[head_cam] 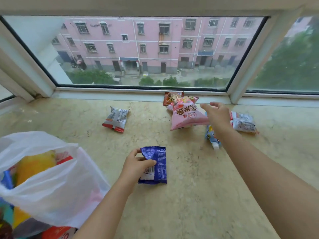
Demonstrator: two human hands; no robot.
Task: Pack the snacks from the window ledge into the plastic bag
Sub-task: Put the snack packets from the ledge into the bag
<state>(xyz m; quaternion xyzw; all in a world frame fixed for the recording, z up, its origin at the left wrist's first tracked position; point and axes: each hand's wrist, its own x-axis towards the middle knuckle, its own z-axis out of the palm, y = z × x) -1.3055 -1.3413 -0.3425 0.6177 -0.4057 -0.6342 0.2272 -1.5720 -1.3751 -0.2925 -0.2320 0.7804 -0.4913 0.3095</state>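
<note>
A wide window ledge [198,195] of beige, veined marble fills the lower view, running back to a white-framed bay window [143,90] whose glass looks onto a pink apartment block and green shrubs. Taking the pink snack bag [187,116] as the landmark, standing near the back of the ledge: a brown packet [168,98] leans just behind it against the window frame; a grey-and-red packet [116,120] lies well to its left; a light blue packet [211,138] lies just to its right and nearer, partly under the right forearm; another grey-and-red packet [243,122] lies farther right.

The right hand [218,114] hovers just right of the pink bag, its fingers spread loose and holding nothing. Nearer than the pink bag and slightly left, the left hand [136,165] grips a dark blue packet [156,165], thumb across its front and fingers curled round its left edge, the packet's lower end at the marble.

Far to the near left of the pink bag, the white plastic bag [57,185] sits open-mouthed, with yellow, red and blue packets showing inside.
</note>
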